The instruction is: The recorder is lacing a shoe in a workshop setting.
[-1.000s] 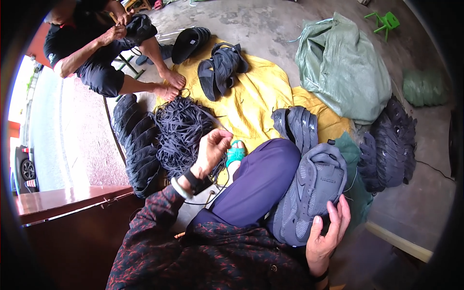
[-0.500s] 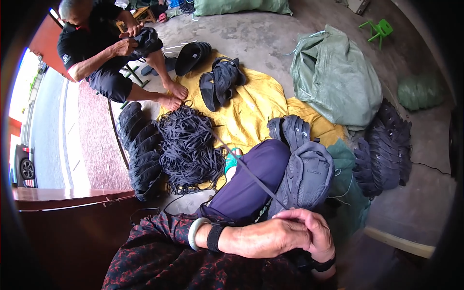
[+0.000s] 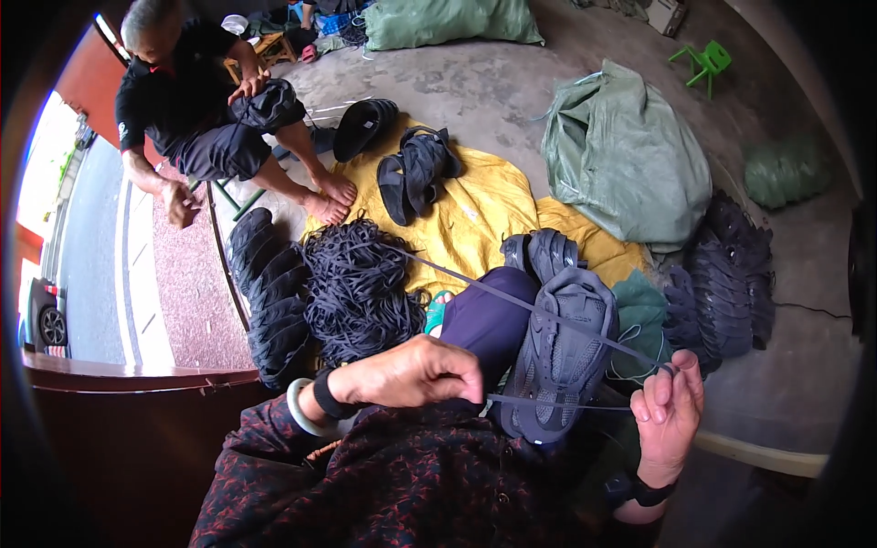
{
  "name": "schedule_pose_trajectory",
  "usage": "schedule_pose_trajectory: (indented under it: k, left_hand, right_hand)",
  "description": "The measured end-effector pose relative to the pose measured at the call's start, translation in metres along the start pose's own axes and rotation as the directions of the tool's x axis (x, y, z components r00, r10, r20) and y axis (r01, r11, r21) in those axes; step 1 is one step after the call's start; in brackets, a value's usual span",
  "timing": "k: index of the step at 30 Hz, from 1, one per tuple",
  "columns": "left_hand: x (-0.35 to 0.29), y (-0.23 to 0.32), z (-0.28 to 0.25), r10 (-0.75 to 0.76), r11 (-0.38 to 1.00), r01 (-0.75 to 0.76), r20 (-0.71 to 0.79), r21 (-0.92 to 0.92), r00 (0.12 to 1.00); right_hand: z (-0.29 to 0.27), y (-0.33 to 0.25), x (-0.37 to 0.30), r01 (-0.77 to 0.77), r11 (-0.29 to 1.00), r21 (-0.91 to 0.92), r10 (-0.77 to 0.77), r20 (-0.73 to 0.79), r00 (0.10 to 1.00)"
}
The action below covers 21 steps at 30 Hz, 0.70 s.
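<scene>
A long dark shoelace (image 3: 539,310) runs from the tangled pile of laces (image 3: 361,292) across my knee to my right hand (image 3: 670,411). From there a second stretch of it goes back to my left hand (image 3: 425,373). My right hand is raised with the lace between thumb and fingers. My left hand is closed in a pinch on the lace, palm side hidden. Between the hands, a dark grey shoe upper (image 3: 571,342) rests toe toward me against my thigh. More uppers (image 3: 546,254) lie just beyond it.
Stacked uppers lie at the left (image 3: 265,292) and right (image 3: 726,283). A yellow sheet (image 3: 480,205) covers the floor, with black uppers (image 3: 418,173) on it. Behind stand a green sack (image 3: 630,164) and a green stool (image 3: 708,62). A seated co-worker (image 3: 210,119) holds a black piece.
My hands have moved apart, left hand leftward and right hand rightward, drawing the lace out between them. The co-worker's one hand has swung down and outward.
</scene>
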<state>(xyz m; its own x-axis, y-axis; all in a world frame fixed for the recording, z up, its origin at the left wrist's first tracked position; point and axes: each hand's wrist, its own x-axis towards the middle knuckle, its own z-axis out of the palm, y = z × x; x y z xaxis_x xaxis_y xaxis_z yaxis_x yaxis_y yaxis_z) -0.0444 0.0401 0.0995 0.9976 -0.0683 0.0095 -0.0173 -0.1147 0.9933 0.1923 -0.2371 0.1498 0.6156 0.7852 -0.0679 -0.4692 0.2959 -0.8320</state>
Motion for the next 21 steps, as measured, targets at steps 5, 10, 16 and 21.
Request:
schedule_pose_trajectory:
  k: [5,10,16,21]
  left_hand:
    - [-0.026,0.003,-0.01,-0.015,1.0,0.015,0.061,0.007,0.998]
    - [-0.042,0.013,-0.015,-0.071,0.997,0.071,0.039,-0.007,0.997]
    - [-0.056,0.015,-0.025,-0.116,0.99,0.119,-0.045,0.07,0.992]
    - [-0.088,-0.023,-0.047,-0.284,0.951,0.304,-0.227,0.059,0.931]
  right_hand:
    - [0.004,0.002,-0.003,0.011,1.0,0.021,-0.011,-0.006,1.0]
    - [0.003,-0.017,-0.004,0.119,0.99,0.079,-0.122,0.045,0.991]
    - [-0.016,-0.046,-0.003,0.264,0.925,0.273,-0.269,-0.02,0.963]
    - [-0.047,-0.054,0.011,0.237,0.895,0.378,-0.226,-0.073,0.971]
